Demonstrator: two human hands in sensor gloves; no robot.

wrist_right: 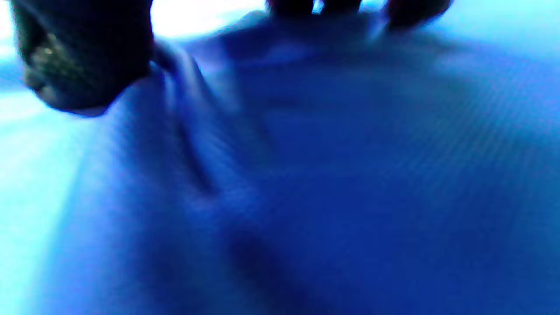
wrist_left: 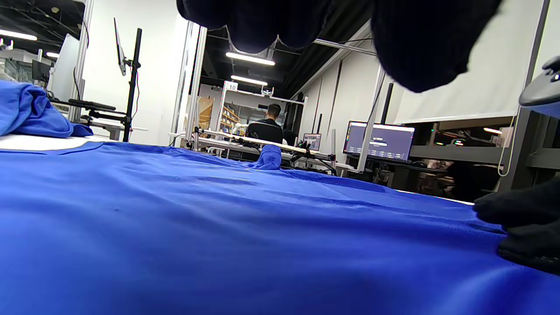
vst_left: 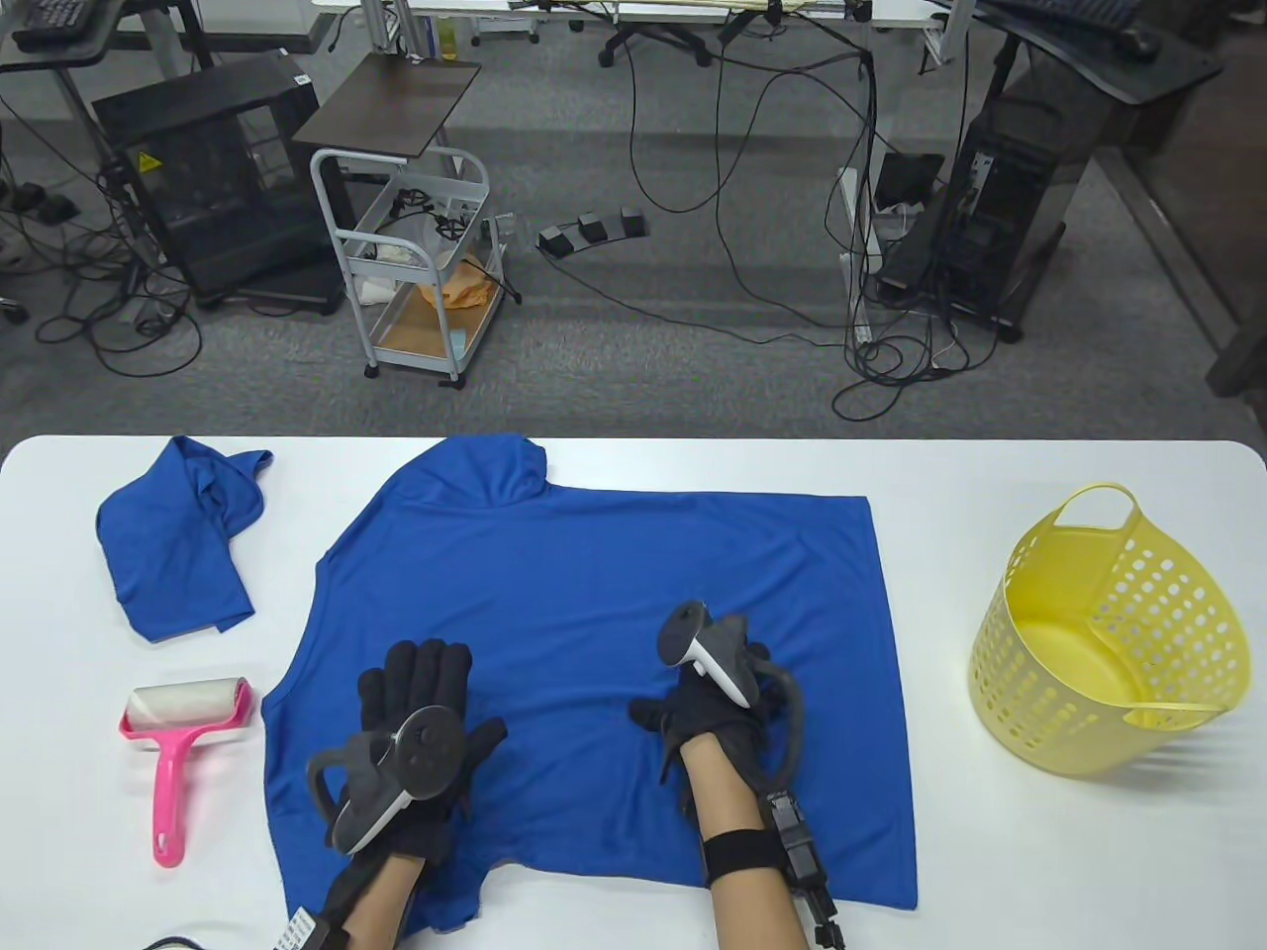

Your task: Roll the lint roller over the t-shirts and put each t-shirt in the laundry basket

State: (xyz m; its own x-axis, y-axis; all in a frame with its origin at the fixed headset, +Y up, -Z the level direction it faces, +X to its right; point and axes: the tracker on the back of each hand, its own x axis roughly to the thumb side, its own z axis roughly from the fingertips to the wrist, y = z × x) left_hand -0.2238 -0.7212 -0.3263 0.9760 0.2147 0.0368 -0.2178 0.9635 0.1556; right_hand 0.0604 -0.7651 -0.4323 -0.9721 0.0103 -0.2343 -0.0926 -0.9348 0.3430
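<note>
Spread blue t-shirt [vst_left: 594, 633] lies flat across the middle of the white desk [vst_left: 990, 871], collar end toward the far edge, hem at the near edge.

Left hand [vst_left: 421, 727]: palm down on the shirt's near-left part, fingers [vst_left: 428, 665] straight and together, pressing flat, gripping nothing. Left wrist view confirms it: fingertips hang just over smooth fabric, no bunching.

Right hand [vst_left: 708, 717]: on the shirt right of centre. Table view hides the fingers under the tracker, only the thumb shows sticking out to the left. Right wrist view is blurred but fills the gap: thumb [wrist_right: 83, 57] and fingertips press into the cloth, with a ridge of fabric gathered beside the thumb. Looks like a pinch on the shirt.

2nd t-shirt [vst_left: 178, 539], also blue, crumpled at the far-left of the desk, apart from the spread one. Left wrist view catches it as a lump at its left edge.

Pink lint roller [vst_left: 183, 742] lies on the desk just left of the spread shirt, roll end away from the person, untouched.

Yellow laundry basket [vst_left: 1109, 633] stands at the right, well apart from the shirt, tilted toward the left, nothing seen inside. Seen only in the table view.
</note>
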